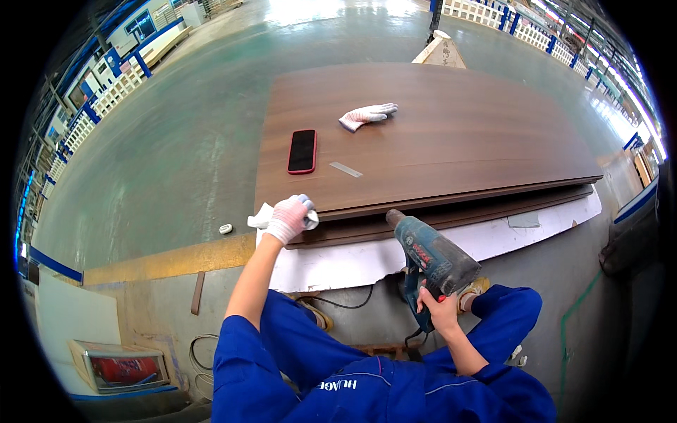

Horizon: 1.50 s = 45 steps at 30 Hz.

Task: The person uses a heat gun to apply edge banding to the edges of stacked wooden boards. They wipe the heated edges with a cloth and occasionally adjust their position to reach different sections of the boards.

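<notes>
My left hand (pixel 288 217), in a white knit glove, is closed on a crumpled white cloth (pixel 261 216) at the near left corner of the stacked brown wood-grain panels (pixel 437 134). Bare, my right hand (pixel 440 310) grips the handle of a dark teal heat gun (pixel 438 255). Its metal nozzle points up and left, close to the panels' front edge. On the top panel lie a loose white glove (pixel 368 115), a black-screened phone in a red case (pixel 302 152) and a small pale strip (pixel 346 169).
White sheeting (pixel 331 271) sticks out under the stack. A cream pallet-truck part (pixel 440 52) stands behind it. The gun's cord (pixel 345 306) runs over the floor between my feet. To the left are a brown strip (pixel 198 292), coiled cable (pixel 201 359) and a glass-fronted box (pixel 125 368).
</notes>
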Each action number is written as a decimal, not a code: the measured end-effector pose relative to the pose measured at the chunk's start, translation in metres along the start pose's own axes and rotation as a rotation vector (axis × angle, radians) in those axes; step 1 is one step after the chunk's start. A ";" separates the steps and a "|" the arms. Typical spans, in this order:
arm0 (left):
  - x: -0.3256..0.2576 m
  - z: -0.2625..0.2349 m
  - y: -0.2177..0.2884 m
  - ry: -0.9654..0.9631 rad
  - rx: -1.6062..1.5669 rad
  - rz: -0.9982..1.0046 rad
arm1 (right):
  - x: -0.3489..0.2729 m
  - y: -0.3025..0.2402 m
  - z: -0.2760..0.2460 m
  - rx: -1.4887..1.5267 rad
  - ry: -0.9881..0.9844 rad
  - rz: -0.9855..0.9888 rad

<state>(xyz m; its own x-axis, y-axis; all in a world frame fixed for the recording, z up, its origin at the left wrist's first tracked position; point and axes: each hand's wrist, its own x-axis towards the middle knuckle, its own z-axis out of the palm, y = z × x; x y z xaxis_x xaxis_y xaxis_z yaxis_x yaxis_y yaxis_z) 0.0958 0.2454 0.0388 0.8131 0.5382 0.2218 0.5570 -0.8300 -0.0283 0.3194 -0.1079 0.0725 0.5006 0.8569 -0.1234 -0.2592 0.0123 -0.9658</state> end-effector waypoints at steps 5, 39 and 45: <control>0.042 0.017 0.050 0.063 -0.034 0.023 | 0.005 0.001 -0.014 -0.028 0.032 -0.022; 0.311 0.076 0.373 0.120 -0.148 0.153 | 0.082 -0.066 -0.300 -0.425 0.466 -0.183; 0.348 0.079 0.421 0.107 -0.200 0.159 | 0.082 -0.071 -0.328 -0.214 0.487 -0.156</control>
<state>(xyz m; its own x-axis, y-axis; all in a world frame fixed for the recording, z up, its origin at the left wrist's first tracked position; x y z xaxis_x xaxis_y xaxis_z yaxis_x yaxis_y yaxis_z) 0.6266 0.0947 0.0265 0.8595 0.3889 0.3318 0.3707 -0.9211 0.1195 0.6499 -0.2073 0.0565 0.8568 0.5154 -0.0173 -0.0032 -0.0283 -0.9996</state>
